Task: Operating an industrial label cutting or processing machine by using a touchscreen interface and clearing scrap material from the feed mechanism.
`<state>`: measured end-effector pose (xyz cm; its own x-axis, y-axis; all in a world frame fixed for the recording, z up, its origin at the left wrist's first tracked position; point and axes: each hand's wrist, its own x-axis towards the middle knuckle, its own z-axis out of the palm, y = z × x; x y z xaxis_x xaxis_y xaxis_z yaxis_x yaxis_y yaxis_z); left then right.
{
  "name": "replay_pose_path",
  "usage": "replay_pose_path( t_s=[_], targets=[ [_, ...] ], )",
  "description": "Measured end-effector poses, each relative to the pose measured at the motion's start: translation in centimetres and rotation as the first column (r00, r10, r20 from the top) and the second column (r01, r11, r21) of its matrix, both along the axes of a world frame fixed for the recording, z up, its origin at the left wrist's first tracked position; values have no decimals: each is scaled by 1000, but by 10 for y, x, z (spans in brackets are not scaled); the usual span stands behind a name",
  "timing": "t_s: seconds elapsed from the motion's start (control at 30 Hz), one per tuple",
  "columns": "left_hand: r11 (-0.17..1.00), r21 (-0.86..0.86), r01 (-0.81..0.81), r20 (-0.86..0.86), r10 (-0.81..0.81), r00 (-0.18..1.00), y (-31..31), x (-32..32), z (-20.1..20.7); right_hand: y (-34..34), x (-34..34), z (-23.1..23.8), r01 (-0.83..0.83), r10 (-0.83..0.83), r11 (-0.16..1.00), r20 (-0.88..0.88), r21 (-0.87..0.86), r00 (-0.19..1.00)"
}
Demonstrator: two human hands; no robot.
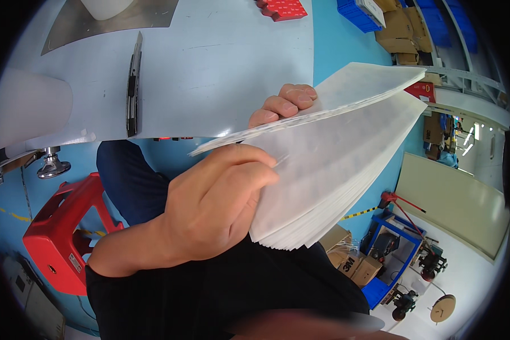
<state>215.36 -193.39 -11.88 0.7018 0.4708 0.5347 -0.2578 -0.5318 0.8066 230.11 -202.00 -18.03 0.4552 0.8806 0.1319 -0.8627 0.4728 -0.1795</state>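
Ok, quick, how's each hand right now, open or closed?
Left hand: closed, pinching the near side of the white sheets.
Right hand: curled around their far side, mostly hidden.

Showing bright and mostly sharp, glaring white in the light strips (476, 132) at right, smearing a reddish shape (300, 326) along the lower edge, and bending straight edges toward a black rim.

The left grip (218, 198) pinches, knuckles bent; the partly hidden right grip (286, 103) curls.
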Motion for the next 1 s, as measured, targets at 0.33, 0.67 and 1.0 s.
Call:
replay_pose_path(
  t_s=[0.33,0.67,1.0],
  targets=[
    [1000,-5,-11,-42,10,999,6,-11,4,-5,12,-4,-92,90,995,53,27,994],
    [976,-208,-70,-76,55,996,28,-43,4,7,-8,8,101,-101,995,-182,-6,978],
    [827,-230,-513,119,547,829,71,-152,-1,-28,60,-68,54,48,970,-405,236,913]
  ],
)
